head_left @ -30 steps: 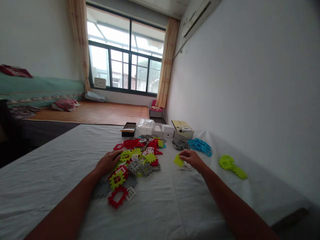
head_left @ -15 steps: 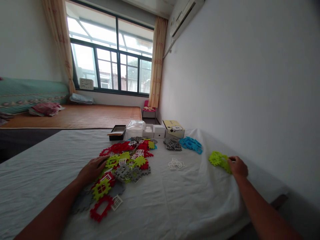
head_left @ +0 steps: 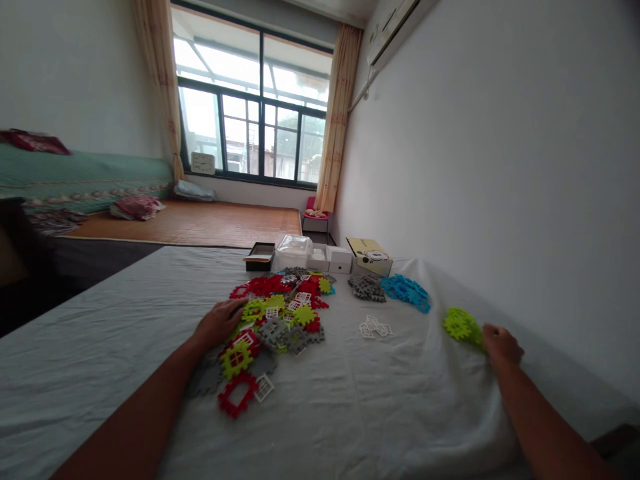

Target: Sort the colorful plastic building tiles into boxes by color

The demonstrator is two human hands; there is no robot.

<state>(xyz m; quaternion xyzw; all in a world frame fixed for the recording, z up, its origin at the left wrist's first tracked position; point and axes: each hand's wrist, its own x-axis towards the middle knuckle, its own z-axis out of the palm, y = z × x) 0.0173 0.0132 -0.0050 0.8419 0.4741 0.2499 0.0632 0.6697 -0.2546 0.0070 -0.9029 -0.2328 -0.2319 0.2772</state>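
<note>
A mixed pile of toothed plastic building pieces [head_left: 275,333], in red, lime, grey and white, spreads over the cloth. My left hand [head_left: 219,325] rests at the pile's left edge by the lime pieces, fingers stretched out and their tips partly hidden. At the right, my right hand [head_left: 504,343] is closed at the edge of a small heap of lime building pieces [head_left: 461,325], apparently gripping one; its fingertips are hidden. Separate heaps of grey pieces [head_left: 367,288] and blue pieces [head_left: 407,292] lie farther back. Several white window frames [head_left: 375,327] lie between my hands.
Along the far edge stand a black open box [head_left: 260,257], a clear plastic container [head_left: 294,252], a white box [head_left: 339,260] and a yellow box [head_left: 370,257]. A wall [head_left: 500,167] rises close on the right. Beyond the cloth-covered table [head_left: 350,420] is a bed [head_left: 240,223].
The view has turned left, so everything sits farther right. My right hand stays at the lime heap, whose pieces look bunched closer together. My left hand remains at the mixed pile.
</note>
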